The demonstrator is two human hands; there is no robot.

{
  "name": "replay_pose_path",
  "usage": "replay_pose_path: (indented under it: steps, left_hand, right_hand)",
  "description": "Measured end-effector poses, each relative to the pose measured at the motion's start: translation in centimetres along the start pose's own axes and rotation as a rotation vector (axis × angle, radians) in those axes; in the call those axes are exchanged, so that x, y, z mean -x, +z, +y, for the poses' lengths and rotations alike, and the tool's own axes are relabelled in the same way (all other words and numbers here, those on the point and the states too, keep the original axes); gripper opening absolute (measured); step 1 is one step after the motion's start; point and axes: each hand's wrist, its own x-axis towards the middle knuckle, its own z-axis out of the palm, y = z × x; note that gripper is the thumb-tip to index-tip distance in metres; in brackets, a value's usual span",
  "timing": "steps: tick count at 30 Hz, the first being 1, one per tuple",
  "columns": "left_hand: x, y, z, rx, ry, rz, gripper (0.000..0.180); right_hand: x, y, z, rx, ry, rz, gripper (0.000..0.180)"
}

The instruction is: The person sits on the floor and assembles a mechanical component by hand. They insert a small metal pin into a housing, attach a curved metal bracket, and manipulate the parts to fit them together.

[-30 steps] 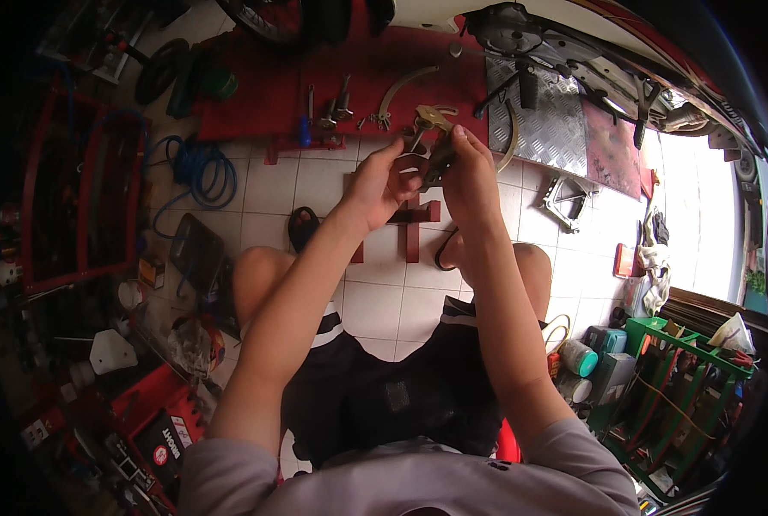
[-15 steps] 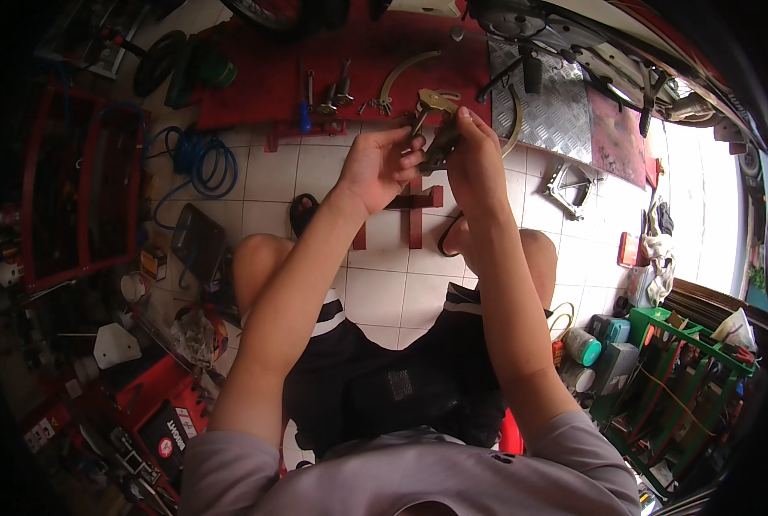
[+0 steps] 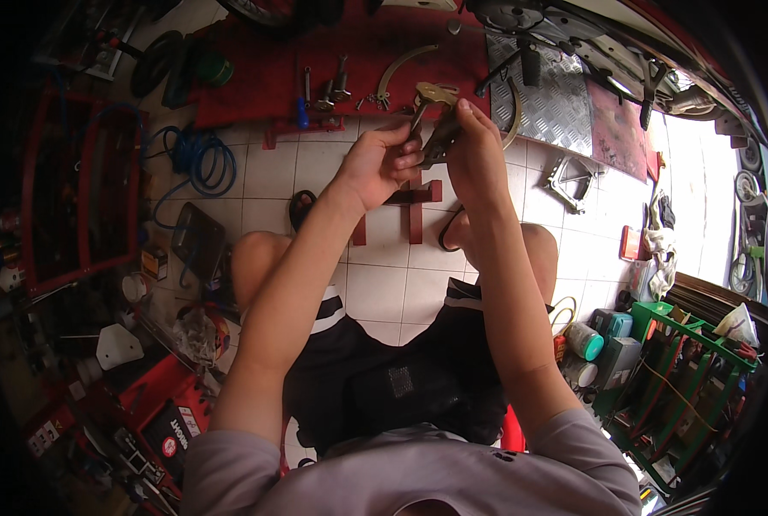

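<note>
Head view: left hand (image 3: 373,168) pinches stem of brass-coloured part (image 3: 436,92), right hand (image 3: 477,150) clasps dark metal piece (image 3: 440,144), 2 held up by near edge of red platform (image 3: 250,86). Probably stiff, moderately heavy, maybe oily-slippery; best gripped by stem and dark sides; can't tell if joined.

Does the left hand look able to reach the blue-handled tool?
Probably yes: nothing blocks the blue-handled tool, ahead of the left hand, though that hand holds a metal part.
</note>
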Motion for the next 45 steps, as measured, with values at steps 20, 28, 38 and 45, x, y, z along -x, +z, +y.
replay_pose_path:
  steps: [20, 28, 38, 45]
  left_hand:
    - [0.0, 1.1, 0.3, 0.037, 0.004, 0.065, 0.014]
    - [-0.1, 0.9, 0.0, 0.034, 0.019, 0.083, 0.013]
    - [-0.6, -1.6, -0.2, 0.051, -0.028, -0.044, 0.019]
    - [-0.2, 0.2, 0.1, 0.041, 0.028, 0.097, 0.014]
  right_hand:
    - [0.0, 0.1, -0.1, -0.005, -0.029, 0.050, 0.025]
    - [0.5, 0.8, -0.4, -0.002, 0.001, 0.007, 0.025]
    - [-0.1, 0.2, 0.3, 0.040, -0.010, 0.024, 0.028]
    - [0.0, 0.3, 0.1, 0.056, -0.024, 0.038, 0.027]
